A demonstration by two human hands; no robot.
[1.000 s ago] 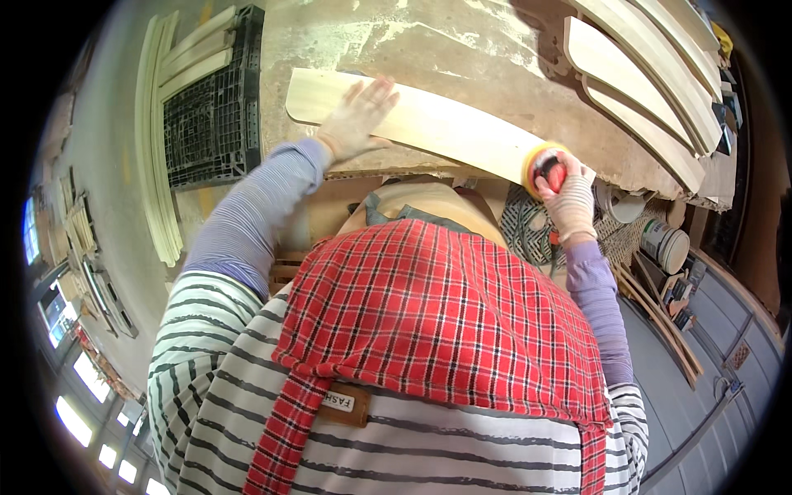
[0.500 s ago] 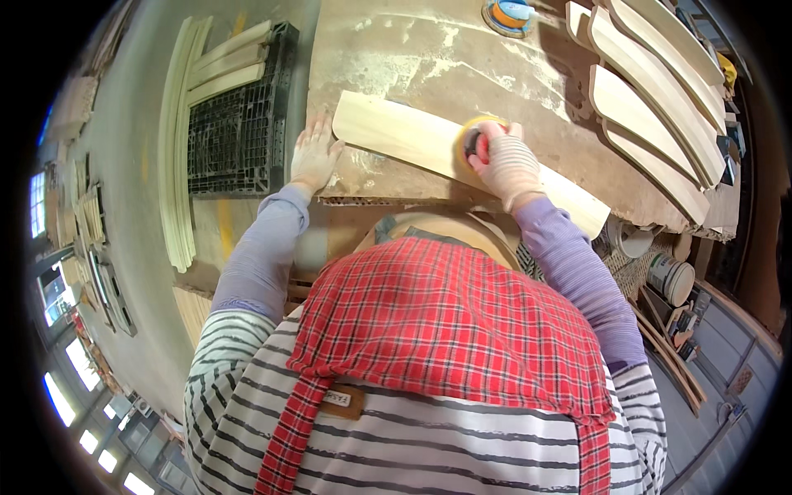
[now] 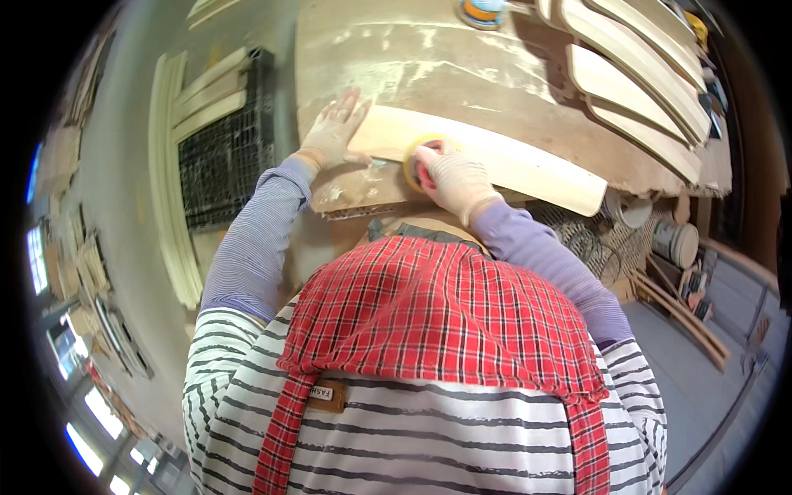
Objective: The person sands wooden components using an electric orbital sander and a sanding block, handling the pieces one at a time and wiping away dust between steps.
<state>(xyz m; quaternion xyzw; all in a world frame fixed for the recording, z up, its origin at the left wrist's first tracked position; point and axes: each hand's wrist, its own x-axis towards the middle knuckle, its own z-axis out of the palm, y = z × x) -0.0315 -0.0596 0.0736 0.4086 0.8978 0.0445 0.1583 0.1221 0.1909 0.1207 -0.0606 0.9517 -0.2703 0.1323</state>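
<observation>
Beyond the right fingers (image 3: 430,154), a blue-and-orange round tool (image 3: 480,11) is sitting on the pale-streaked counter (image 3: 363,62); farther right, smooth curved boards (image 3: 631,87) are lying close together. Left of the left fingers (image 3: 347,103), pale wood strips (image 3: 210,116) are lying by a black gridded pallet (image 3: 223,173). A long, pale, gently bowed board (image 3: 528,167) is stretching rightward from the left fingers, which are spreading wide at its end. The right fingers are curling around a red, yellow-rimmed round tool (image 3: 410,167), overlapping the board's near edge.
</observation>
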